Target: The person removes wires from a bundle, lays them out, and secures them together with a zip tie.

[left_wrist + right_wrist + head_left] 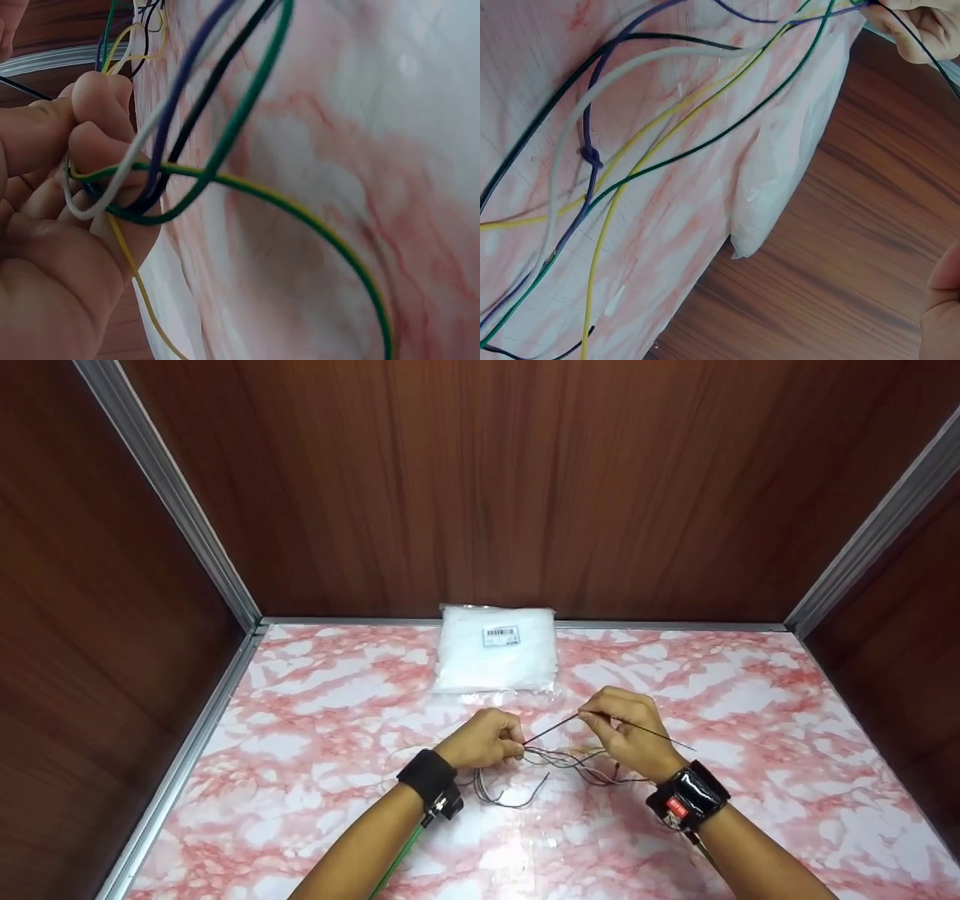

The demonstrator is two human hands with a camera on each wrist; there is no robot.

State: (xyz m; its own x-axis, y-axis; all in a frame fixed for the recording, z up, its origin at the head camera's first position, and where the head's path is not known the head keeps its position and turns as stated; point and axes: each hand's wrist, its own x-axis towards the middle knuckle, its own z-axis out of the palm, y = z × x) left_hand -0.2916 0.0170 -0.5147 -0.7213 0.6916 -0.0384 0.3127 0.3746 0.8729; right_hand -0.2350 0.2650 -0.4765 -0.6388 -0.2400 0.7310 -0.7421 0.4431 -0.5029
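My left hand grips a bundle of thin electrical wires in its curled fingers. White, purple, black, green, yellow and green-yellow strands loop out of that fist. A single dark wire runs taut from it up to my right hand, which pinches it between thumb and fingertips. The tail of this wire sticks out past the right wrist. Loose strands spread over the table between and below the hands. In the right wrist view, a purple wire has a small knot. Where the strands cross inside the left fist is hidden.
A clear plastic bag of white material with a barcode label lies at the table's back edge. The marbled pink-and-white tabletop is bounded by metal rails and brown wood-grain panels. Each wrist wears a black strap.
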